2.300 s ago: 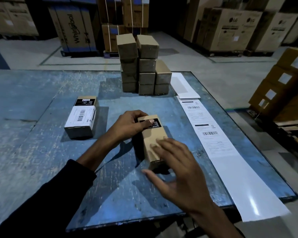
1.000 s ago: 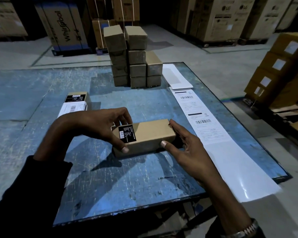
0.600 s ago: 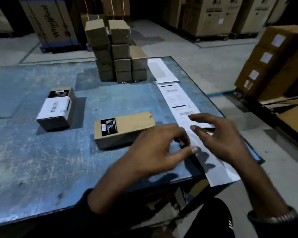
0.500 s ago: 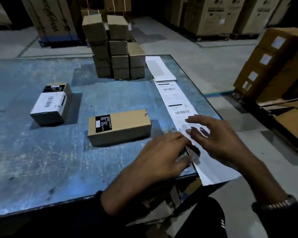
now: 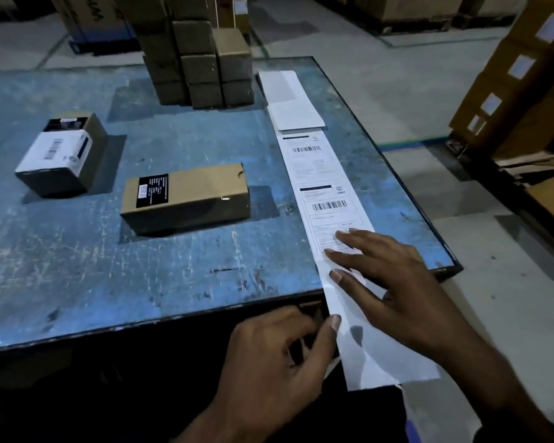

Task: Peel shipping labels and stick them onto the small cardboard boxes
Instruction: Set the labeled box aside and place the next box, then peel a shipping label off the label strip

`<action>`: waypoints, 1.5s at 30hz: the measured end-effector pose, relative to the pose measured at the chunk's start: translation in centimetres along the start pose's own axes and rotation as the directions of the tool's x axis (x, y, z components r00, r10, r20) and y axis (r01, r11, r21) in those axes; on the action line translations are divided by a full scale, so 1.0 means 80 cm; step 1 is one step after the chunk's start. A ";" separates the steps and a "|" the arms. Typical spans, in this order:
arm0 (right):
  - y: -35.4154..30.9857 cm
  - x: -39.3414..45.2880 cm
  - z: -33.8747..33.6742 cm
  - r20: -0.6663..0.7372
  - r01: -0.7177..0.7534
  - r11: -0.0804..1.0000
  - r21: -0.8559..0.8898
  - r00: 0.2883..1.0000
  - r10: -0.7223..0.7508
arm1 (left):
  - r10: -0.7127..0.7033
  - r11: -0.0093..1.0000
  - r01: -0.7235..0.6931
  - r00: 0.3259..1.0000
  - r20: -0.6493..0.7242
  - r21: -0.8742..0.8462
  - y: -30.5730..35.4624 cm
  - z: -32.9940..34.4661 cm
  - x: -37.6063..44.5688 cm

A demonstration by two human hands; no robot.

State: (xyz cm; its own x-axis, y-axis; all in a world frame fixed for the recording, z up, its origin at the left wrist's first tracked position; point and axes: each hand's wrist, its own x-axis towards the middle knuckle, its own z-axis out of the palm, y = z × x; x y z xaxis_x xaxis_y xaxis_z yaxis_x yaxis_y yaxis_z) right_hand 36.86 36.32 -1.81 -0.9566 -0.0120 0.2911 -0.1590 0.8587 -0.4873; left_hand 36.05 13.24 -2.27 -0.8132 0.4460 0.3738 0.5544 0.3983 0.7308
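From the head camera I am looking down at a scuffed blue metal table. A long white strip of shipping labels is running along its right side and hanging over the near edge. I am reading barcodes on two of its labels, and the nearer one is showing a small logo that looks like "CRED"; the finer print is too small for me. My right hand is lying on the strip with fingers straight and spread, its fingertips reaching the bottom of the nearer label. My left hand is sitting below the table edge, its thumb on the strip's left edge and its fingers curled; I cannot tell whether they are pinching the paper.

Left of the strip, a plain brown cardboard box is lying on its side, carrying a black sticker with unreadable white print. Further left, a second small box is already wearing a white barcoded label. A stack of small brown boxes is standing at the far edge.
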 end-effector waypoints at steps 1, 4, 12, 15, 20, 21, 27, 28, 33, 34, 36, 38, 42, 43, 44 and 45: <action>-0.002 -0.006 -0.001 -0.019 0.001 1.000 0.004 1.000 -0.001 | -0.080 0.997 0.079 0.996 0.033 0.008 -0.005 0.007 -0.009; -0.009 -0.022 -0.001 -0.070 0.024 1.000 0.011 0.997 -0.023 | -0.311 0.936 0.331 0.937 0.156 -0.117 -0.015 0.028 -0.023; -0.008 -0.042 0.002 -0.129 0.071 0.996 0.048 0.990 -0.064 | -0.593 0.445 0.472 0.792 0.145 -0.761 0.020 0.045 -0.009; -0.010 -0.043 -0.003 -0.129 0.085 0.995 0.055 0.989 -0.078 | -0.637 0.405 0.473 0.760 0.129 -0.782 0.020 0.051 -0.011; -0.018 -0.038 -0.009 -0.113 0.129 0.990 0.049 0.986 -0.123 | -0.655 0.336 0.469 0.739 0.155 -0.817 0.022 0.048 -0.010; -0.020 -0.037 -0.011 -0.113 0.137 0.989 0.053 0.985 -0.130 | -0.649 0.335 0.472 0.743 0.163 -0.816 0.023 0.046 -0.009; -0.028 -0.027 -0.017 -0.143 0.183 0.980 0.076 0.975 -0.170 | -0.603 0.372 0.469 0.778 0.176 -0.801 0.022 0.040 -0.002; -0.029 -0.026 -0.018 -0.147 0.192 0.978 0.081 0.973 -0.179 | -0.595 0.380 0.460 0.786 0.168 -0.802 0.021 0.040 -0.001; -0.031 -0.023 -0.018 -0.178 0.225 0.970 0.091 0.962 -0.207 | -0.527 0.447 0.428 0.835 0.155 -0.786 0.024 0.036 0.004; -0.031 -0.023 -0.019 -0.181 0.231 0.968 0.093 0.960 -0.212 | -0.520 0.458 0.423 0.841 0.150 -0.782 0.023 0.035 0.005; -0.032 -0.021 -0.018 -0.184 0.236 0.967 0.095 0.959 -0.215 | -0.517 0.458 0.416 0.844 0.145 -0.786 0.019 0.037 0.006; -0.035 -0.018 -0.018 -0.195 0.232 0.968 0.095 0.958 -0.211 | -0.528 0.442 0.426 0.835 0.154 -0.789 0.018 0.037 0.007; -0.039 -0.012 -0.019 -0.177 0.226 0.969 0.102 0.962 -0.206 | -0.536 0.431 0.442 0.827 0.171 -0.787 0.021 0.035 0.006; -0.040 -0.010 -0.019 -0.167 0.215 0.970 0.113 0.967 -0.195 | -0.538 0.431 0.442 0.826 0.170 -0.787 0.020 0.035 0.006; -0.040 -0.009 -0.019 -0.162 0.192 0.973 0.130 0.972 -0.170 | -0.545 0.427 0.446 0.821 0.170 -0.786 0.019 0.036 0.006; -0.040 -0.007 -0.019 -0.165 0.161 0.976 0.145 0.977 -0.136 | -0.555 0.416 0.455 0.813 0.176 -0.787 0.019 0.037 0.006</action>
State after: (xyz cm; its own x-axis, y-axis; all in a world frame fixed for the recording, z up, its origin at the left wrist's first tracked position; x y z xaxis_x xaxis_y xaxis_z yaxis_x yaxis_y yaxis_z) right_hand 38.31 34.36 0.80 -0.8726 -0.0442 0.4864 -0.3442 0.7624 -0.5480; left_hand 36.99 16.40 -2.67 -0.9376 0.2830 -0.2019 -0.2782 -0.2626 0.9239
